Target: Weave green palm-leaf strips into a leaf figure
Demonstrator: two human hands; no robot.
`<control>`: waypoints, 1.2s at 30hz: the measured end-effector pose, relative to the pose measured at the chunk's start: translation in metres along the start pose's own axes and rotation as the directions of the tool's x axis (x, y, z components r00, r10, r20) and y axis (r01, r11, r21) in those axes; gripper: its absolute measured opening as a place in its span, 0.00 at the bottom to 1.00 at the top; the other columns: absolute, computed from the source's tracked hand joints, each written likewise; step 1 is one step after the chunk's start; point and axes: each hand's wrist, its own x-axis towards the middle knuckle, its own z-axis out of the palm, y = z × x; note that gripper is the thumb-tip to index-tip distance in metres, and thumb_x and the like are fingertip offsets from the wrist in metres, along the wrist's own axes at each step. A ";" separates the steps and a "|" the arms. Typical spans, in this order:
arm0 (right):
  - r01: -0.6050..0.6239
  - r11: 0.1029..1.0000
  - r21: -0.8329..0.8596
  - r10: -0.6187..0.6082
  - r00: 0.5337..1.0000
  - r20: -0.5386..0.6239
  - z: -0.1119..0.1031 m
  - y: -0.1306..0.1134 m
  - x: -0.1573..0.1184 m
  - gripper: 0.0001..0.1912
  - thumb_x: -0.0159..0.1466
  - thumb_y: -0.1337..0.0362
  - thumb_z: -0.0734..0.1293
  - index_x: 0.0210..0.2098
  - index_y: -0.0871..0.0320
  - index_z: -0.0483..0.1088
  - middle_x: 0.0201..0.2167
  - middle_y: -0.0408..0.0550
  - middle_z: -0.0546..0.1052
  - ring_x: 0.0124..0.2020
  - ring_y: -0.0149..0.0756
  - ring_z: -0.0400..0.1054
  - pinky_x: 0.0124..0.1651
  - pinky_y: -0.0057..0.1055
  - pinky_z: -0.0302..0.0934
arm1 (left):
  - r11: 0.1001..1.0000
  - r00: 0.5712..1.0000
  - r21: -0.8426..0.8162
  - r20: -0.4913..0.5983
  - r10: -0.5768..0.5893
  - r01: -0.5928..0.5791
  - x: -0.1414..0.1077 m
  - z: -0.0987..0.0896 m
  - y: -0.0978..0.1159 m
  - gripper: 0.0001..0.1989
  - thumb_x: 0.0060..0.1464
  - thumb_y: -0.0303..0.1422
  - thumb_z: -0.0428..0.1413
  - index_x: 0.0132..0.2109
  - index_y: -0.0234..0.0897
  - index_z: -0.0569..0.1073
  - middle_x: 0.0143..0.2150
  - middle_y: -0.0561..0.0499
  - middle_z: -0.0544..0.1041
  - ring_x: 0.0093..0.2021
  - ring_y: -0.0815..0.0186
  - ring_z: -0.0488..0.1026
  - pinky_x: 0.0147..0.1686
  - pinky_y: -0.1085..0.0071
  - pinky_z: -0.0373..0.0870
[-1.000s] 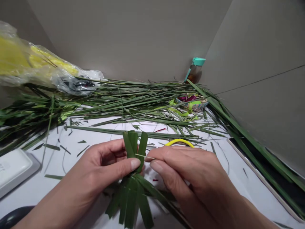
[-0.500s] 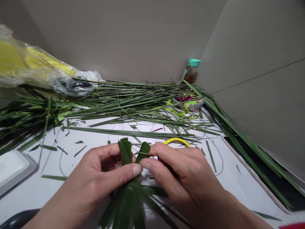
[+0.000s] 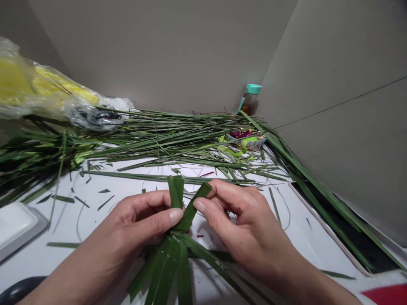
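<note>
A bundle of green leaf strips (image 3: 171,254) is tied or gathered at its middle, its long ends fanning down toward the front edge. My left hand (image 3: 140,222) pinches the bundle just above that gathering, beside an upright folded strip (image 3: 176,191). Between thumb and forefinger my right hand (image 3: 238,216) grips the top of another strip (image 3: 191,214), which slants up to the right. The two hands are apart, with the strips between them.
Long green leaves (image 3: 178,131) lie across the back. A bottle with a teal lid (image 3: 249,101), a small basket (image 3: 251,142) and a plastic bag (image 3: 47,89) stand behind. A white box (image 3: 19,226) is left, a dark tablet (image 3: 343,233) right. Leaf scraps litter the white table.
My right hand has moved up and away from my left thumb, and its strip now stretches out longer to the right. The yellow loop behind the right hand is no longer visible.
</note>
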 end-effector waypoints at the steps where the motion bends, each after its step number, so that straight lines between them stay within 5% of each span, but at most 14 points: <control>1: 0.006 1.000 0.006 -0.006 1.000 -0.012 0.000 0.000 0.000 0.19 0.67 0.65 0.63 0.22 0.55 0.53 0.18 0.34 0.58 0.21 0.27 0.50 0.24 0.27 0.45 | 1.000 1.000 0.000 0.014 0.001 -0.001 0.000 0.000 0.000 0.10 0.51 0.27 0.66 0.38 0.48 0.85 0.32 0.59 0.86 0.36 0.63 0.82 0.34 0.76 0.76; 10: -0.021 0.990 0.143 0.028 0.998 -0.049 0.001 -0.005 -0.002 0.16 0.65 0.65 0.64 0.22 0.55 0.59 0.17 0.33 0.61 0.20 0.25 0.52 0.22 0.25 0.47 | 1.000 0.999 -0.015 0.034 0.025 -0.024 -0.003 -0.005 -0.003 0.09 0.51 0.32 0.68 0.41 0.50 0.85 0.33 0.58 0.87 0.31 0.64 0.81 0.37 0.71 0.77; 18: 0.037 0.982 0.185 -0.016 0.993 -0.114 -0.003 0.001 -0.005 0.17 0.75 0.55 0.58 0.31 0.52 0.68 0.17 0.33 0.61 0.17 0.25 0.55 0.23 0.24 0.51 | 0.998 0.998 -0.051 0.055 0.042 -0.040 -0.004 -0.001 -0.002 0.04 0.48 0.33 0.70 0.34 0.46 0.85 0.29 0.59 0.85 0.29 0.70 0.77 0.30 0.80 0.72; 23: 0.085 0.989 0.117 -0.072 0.992 -0.107 -0.004 -0.002 -0.005 0.07 0.71 0.59 0.65 0.35 0.48 0.72 0.21 0.31 0.67 0.20 0.23 0.57 0.24 0.22 0.51 | 0.999 1.000 0.037 -0.005 0.019 -0.019 -0.003 0.001 -0.004 0.05 0.50 0.36 0.69 0.35 0.45 0.83 0.30 0.58 0.84 0.33 0.66 0.78 0.31 0.78 0.74; 30: 0.051 0.996 0.068 -0.047 0.997 -0.063 0.002 -0.004 -0.003 0.18 0.67 0.61 0.68 0.24 0.54 0.59 0.16 0.32 0.59 0.20 0.25 0.51 0.24 0.24 0.47 | 0.999 0.999 -0.011 -0.018 0.045 -0.045 -0.001 0.000 -0.002 0.10 0.42 0.26 0.70 0.32 0.46 0.82 0.27 0.59 0.83 0.29 0.65 0.77 0.30 0.75 0.74; 36: 0.096 0.993 0.066 -0.092 0.994 -0.066 0.010 -0.001 -0.001 0.21 0.65 0.65 0.66 0.21 0.54 0.51 0.17 0.33 0.56 0.19 0.26 0.49 0.24 0.27 0.45 | 0.997 0.997 0.051 -0.045 0.064 -0.062 0.004 0.007 0.003 0.11 0.38 0.37 0.71 0.32 0.42 0.81 0.25 0.53 0.82 0.30 0.57 0.78 0.32 0.67 0.75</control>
